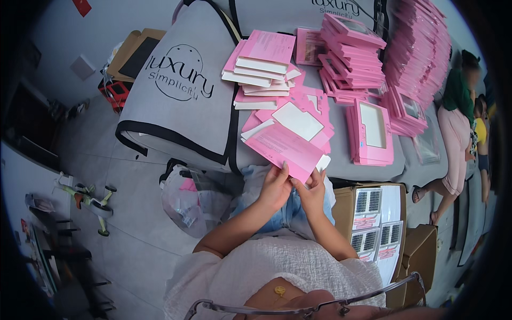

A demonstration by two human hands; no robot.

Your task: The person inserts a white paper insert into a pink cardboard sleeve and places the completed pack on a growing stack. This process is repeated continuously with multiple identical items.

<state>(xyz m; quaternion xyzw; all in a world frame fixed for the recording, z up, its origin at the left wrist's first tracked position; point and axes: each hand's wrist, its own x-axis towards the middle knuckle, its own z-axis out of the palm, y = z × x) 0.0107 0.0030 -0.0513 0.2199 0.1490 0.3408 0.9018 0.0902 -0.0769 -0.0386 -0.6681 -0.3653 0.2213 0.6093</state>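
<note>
Pink flat cardboard box blank (282,151), unfolded, lies just ahead of both hands, at the near edge of a grey cushioned surface (341,165). Its long axis slants from upper left down to lower right. Left hand (274,188) pinches its near edge, fingers closed on the card. Right hand (311,193) grips the lower right corner, thumb on top. Both hands sit close together below the blank. More loose pink blanks (298,114) lie just beyond it.

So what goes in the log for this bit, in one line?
left hand: holds flat pink cardboard box blank | right hand: grips same blank's lower edge | behind: stacks of pink window boxes
</note>
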